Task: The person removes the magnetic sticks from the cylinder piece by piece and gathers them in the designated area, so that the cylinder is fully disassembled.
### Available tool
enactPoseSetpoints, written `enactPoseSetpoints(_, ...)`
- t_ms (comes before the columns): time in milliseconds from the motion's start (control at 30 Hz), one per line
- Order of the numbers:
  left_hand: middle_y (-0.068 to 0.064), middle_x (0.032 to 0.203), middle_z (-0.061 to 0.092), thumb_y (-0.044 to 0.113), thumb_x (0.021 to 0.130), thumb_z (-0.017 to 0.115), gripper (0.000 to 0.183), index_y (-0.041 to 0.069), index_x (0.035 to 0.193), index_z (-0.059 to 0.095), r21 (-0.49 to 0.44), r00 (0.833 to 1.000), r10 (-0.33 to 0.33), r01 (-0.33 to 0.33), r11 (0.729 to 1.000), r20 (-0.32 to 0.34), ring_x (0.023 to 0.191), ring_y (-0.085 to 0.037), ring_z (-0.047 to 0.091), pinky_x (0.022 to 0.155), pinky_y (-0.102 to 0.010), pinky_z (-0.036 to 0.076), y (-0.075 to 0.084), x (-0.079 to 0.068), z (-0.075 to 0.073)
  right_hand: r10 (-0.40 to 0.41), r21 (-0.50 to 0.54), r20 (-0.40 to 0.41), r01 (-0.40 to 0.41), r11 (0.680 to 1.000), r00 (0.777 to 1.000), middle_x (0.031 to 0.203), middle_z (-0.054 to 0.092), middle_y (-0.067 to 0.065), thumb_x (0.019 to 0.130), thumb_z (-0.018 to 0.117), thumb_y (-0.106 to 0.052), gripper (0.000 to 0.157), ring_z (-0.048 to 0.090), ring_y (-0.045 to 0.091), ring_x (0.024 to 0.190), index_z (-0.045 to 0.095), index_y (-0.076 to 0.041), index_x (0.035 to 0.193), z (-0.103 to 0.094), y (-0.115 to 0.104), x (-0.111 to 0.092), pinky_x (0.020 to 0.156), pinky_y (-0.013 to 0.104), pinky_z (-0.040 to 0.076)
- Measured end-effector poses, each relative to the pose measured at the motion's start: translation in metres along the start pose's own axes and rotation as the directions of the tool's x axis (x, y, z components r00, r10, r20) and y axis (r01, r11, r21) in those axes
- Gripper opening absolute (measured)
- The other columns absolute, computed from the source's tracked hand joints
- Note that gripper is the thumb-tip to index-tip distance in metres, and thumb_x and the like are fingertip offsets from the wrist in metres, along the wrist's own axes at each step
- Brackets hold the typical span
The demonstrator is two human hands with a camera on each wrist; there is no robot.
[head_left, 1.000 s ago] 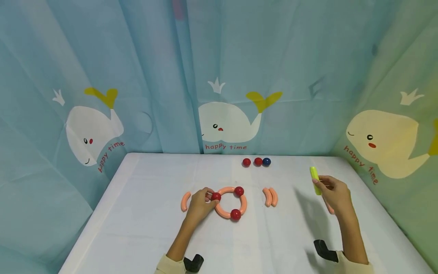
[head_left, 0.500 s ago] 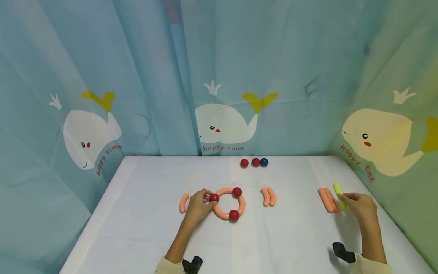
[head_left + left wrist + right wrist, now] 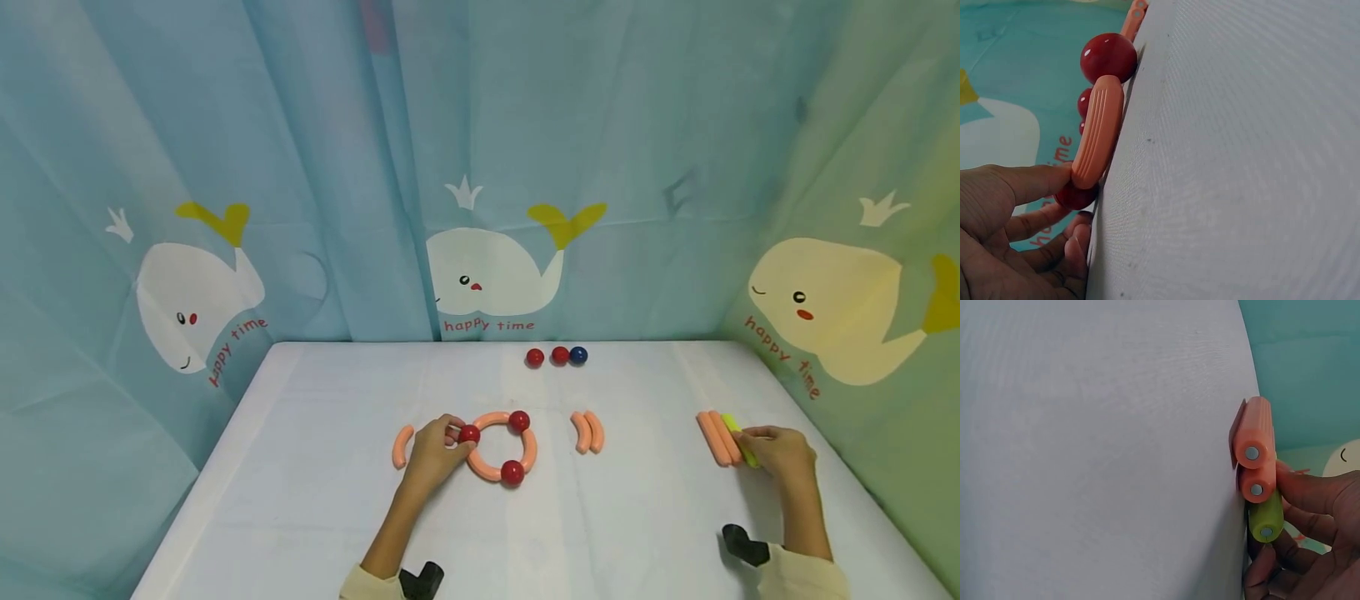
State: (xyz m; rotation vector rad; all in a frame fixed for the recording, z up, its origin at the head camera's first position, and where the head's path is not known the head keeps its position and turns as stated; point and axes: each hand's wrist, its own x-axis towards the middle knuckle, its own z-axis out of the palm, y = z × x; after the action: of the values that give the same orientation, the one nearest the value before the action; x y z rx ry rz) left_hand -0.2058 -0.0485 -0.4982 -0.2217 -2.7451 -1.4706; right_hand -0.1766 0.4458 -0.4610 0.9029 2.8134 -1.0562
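My left hand (image 3: pixel 429 458) pinches a red ball (image 3: pixel 468 433) at the left of a ring made of curved orange magnetic rods (image 3: pixel 483 468) and red balls. Two other red balls, one at upper right (image 3: pixel 519 422) and one at the bottom (image 3: pixel 512 473), join the ring. In the left wrist view, the thumb also touches the end of a curved rod (image 3: pixel 1100 131). On the right, my right hand (image 3: pixel 780 454) holds a yellow-green magnetic rod (image 3: pixel 1266 519) by its side. That rod lies against two straight orange rods (image 3: pixel 712 439), which sit side by side on the table.
Two red balls (image 3: pixel 535 357) and a blue ball (image 3: pixel 578 356) stand at the table's back edge. Two curved orange rods (image 3: pixel 587 432) lie right of the ring, and another curved rod (image 3: pixel 402 447) lies left of my left hand. A whale-print curtain (image 3: pixel 360 167) surrounds the white table (image 3: pixel 300 517).
My right hand has carried the yellow-green rod right and down to the table, then slightly left against the straight orange rods. My left hand keeps its pinch on the red ball.
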Motion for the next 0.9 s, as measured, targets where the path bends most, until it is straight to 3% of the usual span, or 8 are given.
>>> enactPoseSetpoints(467, -0.009, 0.097, 0.067, 0.015, 0.084, 0.075, 0.027, 0.005, 0.107, 0.066, -0.019, 1.000, -0.002, 0.002, 1.000, 0.016, 0.088, -0.021, 0.056, 0.075, -0.031, 0.046, 0.0011, -0.0013, 0.0001, 0.060, 0.085, 0.020, -0.062, 0.994, 0.998, 0.128, 0.044, 0.035, 0.095, 0.058, -0.038, 0.055, 0.040, 0.040, 0.104, 0.056, 0.010, 0.122, 0.0034, 0.0004, 0.0041, 0.070, 0.038, 0.034)
enactPoseSetpoints(767, -0.010, 0.093, 0.068, 0.013, 0.082, 0.076, 0.027, 0.003, 0.106, 0.066, -0.020, 1.000, 0.025, -0.025, 0.999, -0.002, 0.086, -0.021, 0.057, 0.073, -0.028, 0.045, 0.0004, -0.0007, -0.0007, 0.100, 0.147, 0.012, -0.101, 0.984, 0.995, 0.125, 0.047, 0.032, 0.096, 0.056, -0.040, 0.058, 0.041, 0.039, 0.107, 0.053, 0.010, 0.124, 0.0060, -0.0002, 0.0009, 0.070, 0.037, 0.035)
enactPoseSetpoints(900, -0.010, 0.094, 0.068, 0.014, 0.083, 0.075, 0.027, 0.004, 0.107, 0.066, -0.027, 1.000, 0.017, -0.017, 0.999, 0.004, 0.087, -0.021, 0.057, 0.073, -0.028, 0.045, 0.0001, -0.0007, -0.0006, 0.081, 0.150, -0.008, -0.078, 0.986, 0.997, 0.126, 0.047, 0.034, 0.096, 0.056, -0.040, 0.059, 0.042, 0.041, 0.109, 0.053, 0.010, 0.125, 0.0063, 0.0021, 0.0012, 0.072, 0.040, 0.036)
